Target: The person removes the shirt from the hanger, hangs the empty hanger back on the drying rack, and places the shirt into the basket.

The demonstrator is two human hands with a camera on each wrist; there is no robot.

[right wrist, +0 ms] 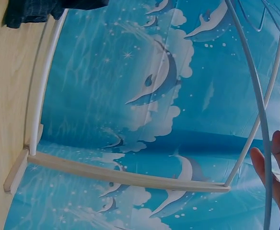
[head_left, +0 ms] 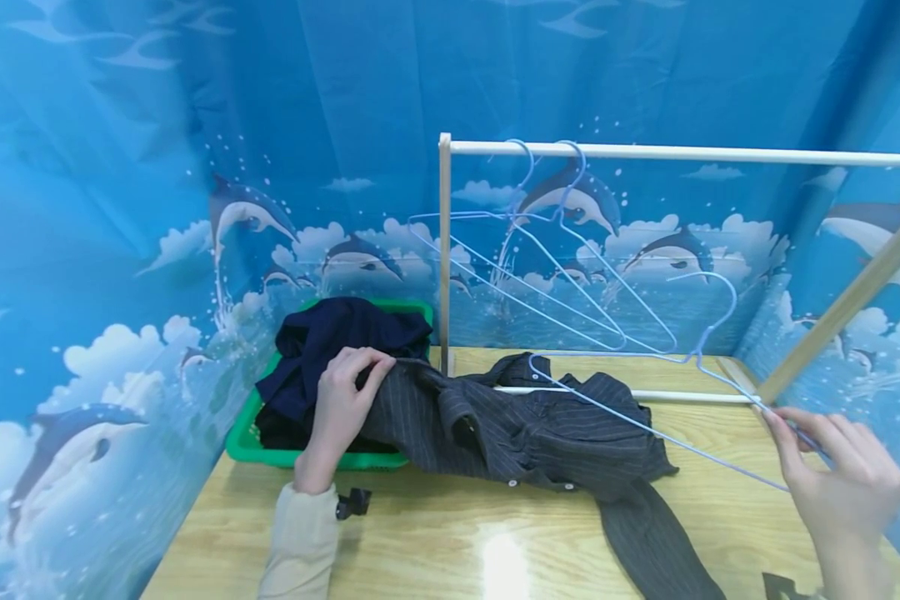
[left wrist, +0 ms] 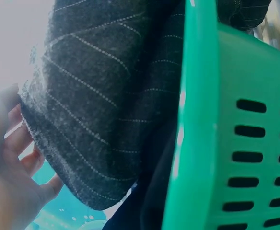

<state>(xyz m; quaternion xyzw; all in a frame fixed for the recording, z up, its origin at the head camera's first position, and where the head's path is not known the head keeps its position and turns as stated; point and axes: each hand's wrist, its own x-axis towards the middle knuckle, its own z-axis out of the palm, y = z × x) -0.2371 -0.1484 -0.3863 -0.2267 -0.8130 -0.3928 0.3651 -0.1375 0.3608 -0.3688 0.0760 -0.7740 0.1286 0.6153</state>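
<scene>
A dark grey pinstriped shirt (head_left: 570, 433) with white buttons lies crumpled on the table, one sleeve trailing toward the front edge. My left hand (head_left: 347, 392) pinches the shirt's left end between thumb and fingers, lifted beside the green basket. In the left wrist view the striped cloth (left wrist: 92, 96) hangs from that hand (left wrist: 20, 163). Over the table's right side, my right hand (head_left: 840, 467) grips a light blue wire hanger (head_left: 701, 354) by one side, its hook pointing up. Part of that hand (right wrist: 279, 153) shows at the right wrist view's edge, near the hanger wire (right wrist: 257, 96).
The green basket (head_left: 251, 454) at the left holds dark navy and black clothes (head_left: 345, 333). Behind the shirt stands a rack with a white top rail (head_left: 682, 153) and wooden posts (head_left: 445, 250). Two more blue hangers (head_left: 570, 242) hang from the rail. A dolphin-print curtain (head_left: 330, 125) surrounds the table.
</scene>
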